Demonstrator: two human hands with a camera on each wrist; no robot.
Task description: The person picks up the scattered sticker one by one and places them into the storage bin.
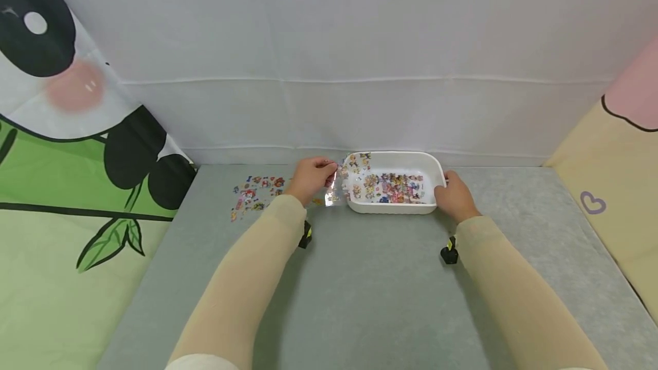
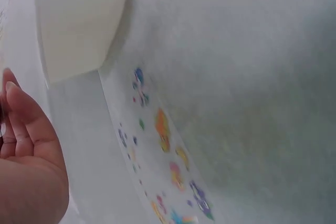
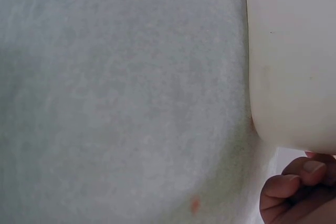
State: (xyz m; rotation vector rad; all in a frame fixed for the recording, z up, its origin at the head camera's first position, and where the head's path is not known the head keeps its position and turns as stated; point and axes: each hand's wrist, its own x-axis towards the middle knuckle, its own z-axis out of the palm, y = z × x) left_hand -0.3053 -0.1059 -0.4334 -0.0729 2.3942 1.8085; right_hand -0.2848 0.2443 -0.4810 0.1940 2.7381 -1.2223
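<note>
Grey tabletop (image 1: pixel 370 296) is filling the foreground. Seen on a clock face over the head view, the left sleeve (image 1: pixel 241 278) is entering from seven o'clock and the right sleeve (image 1: pixel 519 284) from between four and five, both forearms slanting inward and reaching forward. Black wrist pieces (image 1: pixel 449 253) are showing under both wrists.

Farther on, the right hand (image 1: pixel 456 197) is gripping the white tray (image 1: pixel 393 208) at its three o'clock end, fingers curling against the outside and thumb lying at the rim. At the tray's nine o'clock end, the left hand (image 1: pixel 311 179) is pinching a clear sticker sheet (image 1: pixel 334 194) between thumb and fingertips, the hand almost closed; the sheet is overlapping that end. Colourful stickers (image 1: pixel 398 187) are lying crowded on the tray's floor, mostly toward five o'clock. Past the left hand, at nine o'clock, more printed stickers (image 1: pixel 257 193) are resting flat on the tabletop.

Behind, white cloth (image 1: pixel 360 73) is hanging at twelve o'clock, with a panda-print panel (image 1: pixel 36 33) standing at ten.
</note>
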